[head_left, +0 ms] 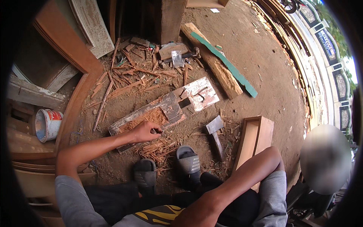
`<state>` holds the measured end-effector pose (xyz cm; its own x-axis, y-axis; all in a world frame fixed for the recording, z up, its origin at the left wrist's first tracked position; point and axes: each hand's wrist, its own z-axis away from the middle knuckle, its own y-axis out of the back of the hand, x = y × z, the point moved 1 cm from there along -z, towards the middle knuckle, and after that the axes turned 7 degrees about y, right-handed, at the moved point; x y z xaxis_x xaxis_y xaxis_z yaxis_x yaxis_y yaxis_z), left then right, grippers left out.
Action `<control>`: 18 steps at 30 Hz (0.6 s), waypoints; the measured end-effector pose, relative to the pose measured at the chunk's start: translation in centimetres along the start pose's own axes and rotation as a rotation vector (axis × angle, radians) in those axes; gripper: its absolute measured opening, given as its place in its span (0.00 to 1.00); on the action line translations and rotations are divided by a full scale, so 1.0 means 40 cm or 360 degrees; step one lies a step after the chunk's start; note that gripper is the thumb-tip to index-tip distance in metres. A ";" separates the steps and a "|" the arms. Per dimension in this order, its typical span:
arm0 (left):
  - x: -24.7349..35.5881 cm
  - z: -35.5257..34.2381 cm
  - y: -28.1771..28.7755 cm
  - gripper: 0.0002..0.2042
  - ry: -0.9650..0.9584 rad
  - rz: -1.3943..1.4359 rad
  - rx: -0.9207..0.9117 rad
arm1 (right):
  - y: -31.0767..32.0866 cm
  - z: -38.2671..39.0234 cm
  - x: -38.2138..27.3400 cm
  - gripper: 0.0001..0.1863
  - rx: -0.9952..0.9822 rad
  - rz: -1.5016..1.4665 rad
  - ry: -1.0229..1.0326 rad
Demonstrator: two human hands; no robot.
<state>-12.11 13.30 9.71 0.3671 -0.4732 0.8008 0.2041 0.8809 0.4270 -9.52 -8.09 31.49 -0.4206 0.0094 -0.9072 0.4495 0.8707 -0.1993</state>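
My left hand has its fingers curled over the near side of an old, peeling wooden block with a chiselled recess; what they hold, if anything, is unclear. A bent dark metal piece lies on the block's right end. An axe or hatchet with a broad metal head lies on the ground right of the block. Wood splinters are heaped near my sandalled feet. My right hand is low at the bottom edge in front of my body, its fingers hidden.
Wooden panels and a white bucket stand at left. A rough timber with a green strip lies ahead. A wooden drawer-like box sits at right, beside a person. Stacked planks line the right side.
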 end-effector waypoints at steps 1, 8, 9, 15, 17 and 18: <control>0.007 0.002 -0.003 0.12 0.0015 -0.0001 -0.0012 | -0.009 -0.021 0.006 0.14 -0.0097 0.0016 0.0081; -0.020 0.060 -0.010 0.13 0.0045 -0.0110 0.0045 | 0.090 0.063 -0.120 0.12 0.0639 -0.0875 -0.0061; 0.010 -0.008 -0.045 0.13 -0.0103 -0.0074 -0.0055 | 0.059 0.077 -0.134 0.12 0.0780 -0.0780 -0.0134; 0.021 -0.004 -0.106 0.12 -0.0058 -0.0057 -0.0195 | 0.033 0.076 -0.086 0.13 0.0642 -0.0598 -0.0038; 0.025 -0.002 -0.116 0.12 -0.0004 -0.0067 -0.0214 | 0.041 0.066 -0.057 0.14 0.0528 -0.0571 0.0015; 0.025 -0.014 -0.135 0.12 -0.0035 -0.0098 -0.0186 | 0.036 0.069 -0.046 0.14 0.0512 -0.0580 0.0042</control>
<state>-12.33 8.07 7.97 0.3310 -0.5247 0.7843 0.3304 0.8430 0.4246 -5.90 -8.21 31.86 -0.6139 -0.2515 -0.7483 0.4884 0.6238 -0.6103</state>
